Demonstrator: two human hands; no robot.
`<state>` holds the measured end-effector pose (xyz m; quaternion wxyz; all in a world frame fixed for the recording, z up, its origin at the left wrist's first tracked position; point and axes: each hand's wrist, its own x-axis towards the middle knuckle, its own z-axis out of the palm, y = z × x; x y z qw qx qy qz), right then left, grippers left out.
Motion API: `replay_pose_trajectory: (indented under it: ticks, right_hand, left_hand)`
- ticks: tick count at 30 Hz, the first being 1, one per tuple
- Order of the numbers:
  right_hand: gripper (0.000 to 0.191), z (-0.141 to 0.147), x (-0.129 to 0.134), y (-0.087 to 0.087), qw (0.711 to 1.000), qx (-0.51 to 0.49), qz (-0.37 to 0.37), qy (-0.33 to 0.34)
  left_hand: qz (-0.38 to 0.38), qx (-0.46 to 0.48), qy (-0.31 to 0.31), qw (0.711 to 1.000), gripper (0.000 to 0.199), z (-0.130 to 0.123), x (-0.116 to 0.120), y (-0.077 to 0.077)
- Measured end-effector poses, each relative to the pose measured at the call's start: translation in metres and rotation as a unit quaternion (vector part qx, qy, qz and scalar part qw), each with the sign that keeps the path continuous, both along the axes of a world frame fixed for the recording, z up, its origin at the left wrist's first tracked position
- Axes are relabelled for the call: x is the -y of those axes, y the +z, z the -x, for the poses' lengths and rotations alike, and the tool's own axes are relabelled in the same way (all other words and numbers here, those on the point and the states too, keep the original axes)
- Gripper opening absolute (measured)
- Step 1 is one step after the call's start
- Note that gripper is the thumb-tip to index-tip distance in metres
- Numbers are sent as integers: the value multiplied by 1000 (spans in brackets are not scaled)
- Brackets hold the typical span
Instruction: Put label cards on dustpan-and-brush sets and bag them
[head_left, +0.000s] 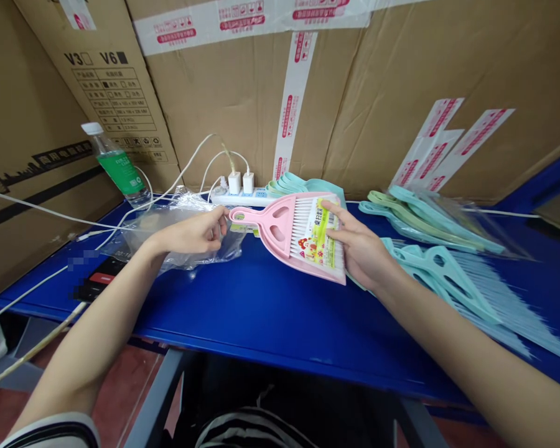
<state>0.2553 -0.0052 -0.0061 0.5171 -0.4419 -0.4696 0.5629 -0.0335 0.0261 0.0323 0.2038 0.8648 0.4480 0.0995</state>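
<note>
A pink dustpan and brush set [280, 231], the white-bristled brush nested in the pan, is held above the blue table. My right hand [357, 242] grips its wide bristle end, thumb and finger over the yellow printed card [320, 230]. At the far end of the handle, my left hand [198, 230] has its fingers curled in, the fingertips right beside the handle's loop. Whether they touch it or hold anything is hidden. Under the left hand lies a clear plastic bag [182, 255]. Right of my right forearm rest mint-green brushes [448, 274] with pale bristles.
Mint dustpans [324, 185] lie behind the pink set, with bagged green handled pieces [424, 218] at right. A power strip [245, 198] with white chargers and cables stands behind. A water bottle [121, 171] stands at left, near a black-and-red object [100, 280]. Cardboard boxes [242, 93] wall the back.
</note>
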Motion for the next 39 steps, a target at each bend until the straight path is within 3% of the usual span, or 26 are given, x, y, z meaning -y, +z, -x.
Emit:
replay_pose_trajectory:
  ticks: [3, 7, 9, 15, 20, 29, 35, 39]
  right_hand:
    - [69, 0, -1, 1, 1000, 0, 12, -17]
    - [70, 2, -2, 0, 999, 5, 15, -28]
    - [70, 2, -2, -2, 1000, 14, 9, -21]
    - [66, 3, -2, -6, 999, 37, -4, -22]
    - [65, 3, 0, -4, 999, 37, 12, -29]
    - [67, 8, 1, -2, 998, 43, 27, -46]
    - [64, 8, -1, -5, 998, 49, 13, -27]
    - [63, 7, -2, -8, 998, 52, 26, -39]
  left_hand:
    - [-20, -24, 5, 1000, 24, 0, -1, -1]
    - [-125, -132, 137, 974, 28, -9, -4, -4]
    - [-130, -180, 177, 959, 34, -15, -5, -9]
    - [-89, -169, 110, 975, 28, -21, -9, -28]
    - [-35, -109, 83, 990, 31, -18, -11, -31]
    - [-98, -237, 186, 948, 42, -42, 2, -32]
    - [-96, -143, 183, 968, 60, -34, -7, -39]
    - [-22, -31, 163, 986, 73, -26, -15, -42]
